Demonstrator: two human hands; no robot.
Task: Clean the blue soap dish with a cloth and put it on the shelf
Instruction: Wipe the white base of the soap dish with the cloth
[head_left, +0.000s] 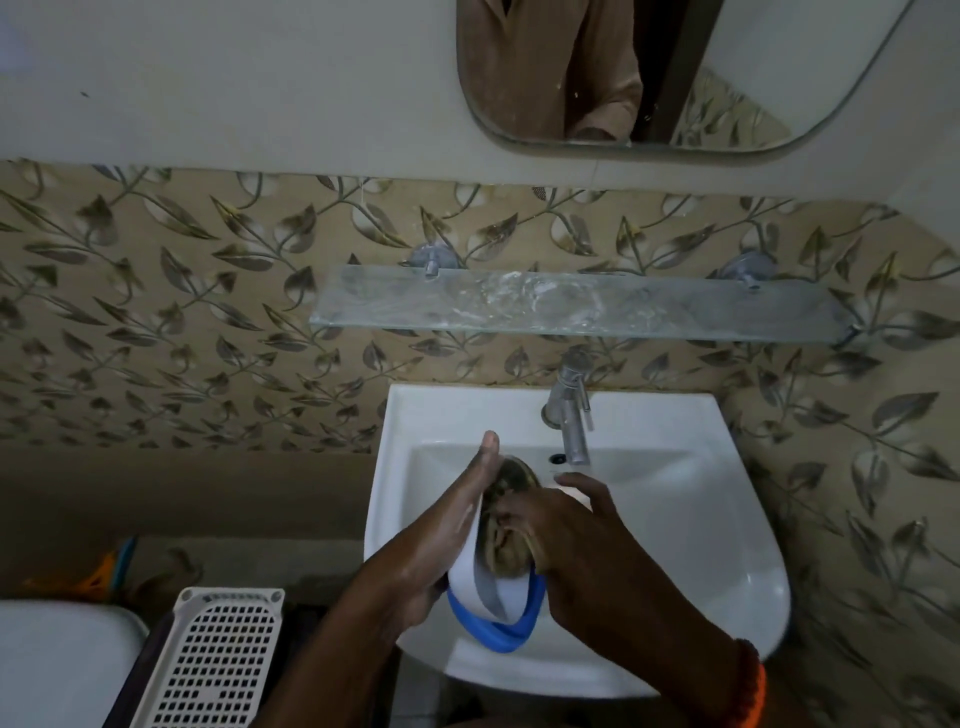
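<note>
The soap dish (496, 608), white with a blue rim, is held tilted on its side over the white sink (701, 519). My left hand (452, 530) grips its outer wall, fingers stretched along it. My right hand (566, 525) presses a brownish cloth (511, 540) into the hollow of the dish. The cloth fills most of the inside, so the dish's bottom is hidden. The glass shelf (582, 306) is fixed to the tiled wall above the tap and carries nothing but white smears.
A chrome tap (571, 415) stands at the sink's back edge, just beyond my hands. A mirror (649, 73) hangs above the shelf. A white perforated basket (213, 665) sits at lower left beside a white toilet lid (62, 665).
</note>
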